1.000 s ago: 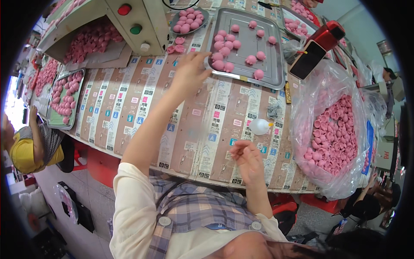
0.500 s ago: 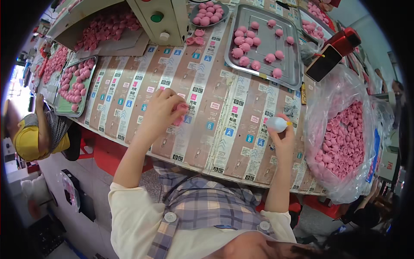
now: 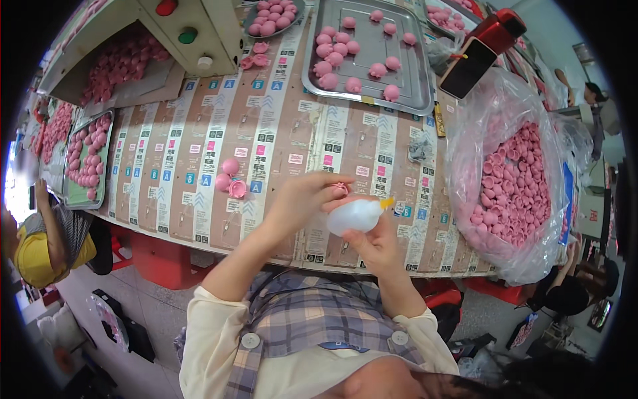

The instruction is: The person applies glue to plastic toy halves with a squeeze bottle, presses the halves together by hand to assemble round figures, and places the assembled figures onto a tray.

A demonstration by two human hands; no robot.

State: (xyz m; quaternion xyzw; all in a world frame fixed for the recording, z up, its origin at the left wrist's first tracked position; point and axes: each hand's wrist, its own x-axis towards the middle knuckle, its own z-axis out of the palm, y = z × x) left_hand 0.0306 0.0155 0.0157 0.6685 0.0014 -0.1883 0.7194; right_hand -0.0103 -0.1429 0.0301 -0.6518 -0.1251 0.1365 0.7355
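My left hand [image 3: 299,203] is in front of me with its fingers closed on a small pink plastic shell piece [image 3: 340,190], partly hidden by the fingers. Close against it, my right hand [image 3: 377,245] grips a translucent white squeeze bottle [image 3: 352,217] with a yellow nozzle, tilted so that the nozzle points up and right. To the left of my hands, a little group of pink pieces lies on the table: two rounded ones and a hollow open shell [image 3: 237,189].
A metal tray [image 3: 425,100] of pink balls lies ahead, beside a phone [image 3: 468,68]. At right sits a clear plastic bag [image 3: 458,143] full of pink shells. A machine housing [image 3: 219,33] stands at far left; a person in yellow [image 3: 63,249] sits beyond the table's left side.
My left hand has moved right, away from the loose pink pieces, carrying one. My right hand has brought the bottle left to meet it. The whole view has shifted.
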